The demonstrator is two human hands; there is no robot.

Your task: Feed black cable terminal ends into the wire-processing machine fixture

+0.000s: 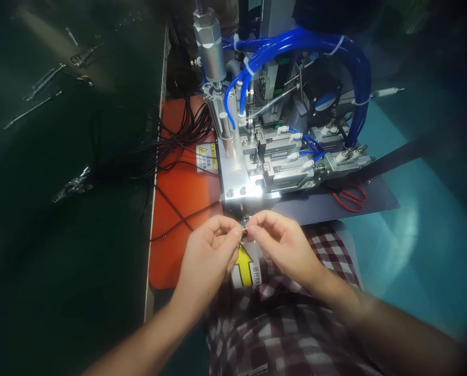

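Note:
My left hand [213, 248] and my right hand [282, 243] meet just in front of a metal machine [241, 175]. Both are closed in a pinch, thumb against fingers. Between the fingertips shows a thin, pale wire-like piece [245, 228], too small to make out fully; a bit of green shows beside it. Most of it is hidden by my fingers. Just below the hands lies a label with a yellow arrow [244, 265], partly covered by my left hand.
Black cables [178, 138] spread over the orange board [178, 261] at left. Thick blue air tubes [296, 42] arch above the machine. Red-handled scissors [350, 198] lie at its right. Finished-looking loose cable bundles [76, 185] rest on the dark green surface at far left.

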